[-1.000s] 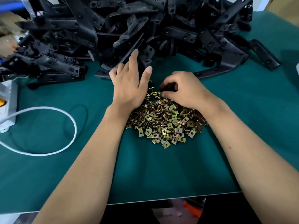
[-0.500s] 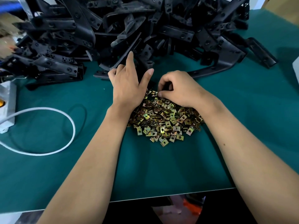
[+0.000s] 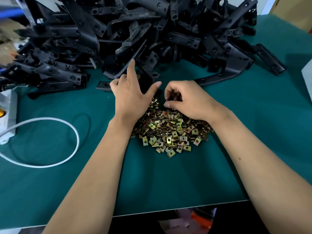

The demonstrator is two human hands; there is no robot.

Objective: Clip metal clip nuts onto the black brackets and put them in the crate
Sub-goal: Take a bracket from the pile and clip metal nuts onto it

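Note:
A heap of gold-coloured metal clip nuts lies on the green table mat, between my two wrists. My right hand hovers over the far end of the heap, its thumb and fingers curled and pinching a clip nut. My left hand rests at the heap's left edge with its index finger stretched out, touching a black bracket at the foot of the big bracket pile. No crate is in view.
A white cable loops over the mat at the left, running to a white power strip. The mat's front edge runs close to me. A pale box corner shows at the right.
My left hand slid forward, its index finger reaching the bracket pile. The right hand's fingers opened slightly and closed on a clip nut at the heap's far end.

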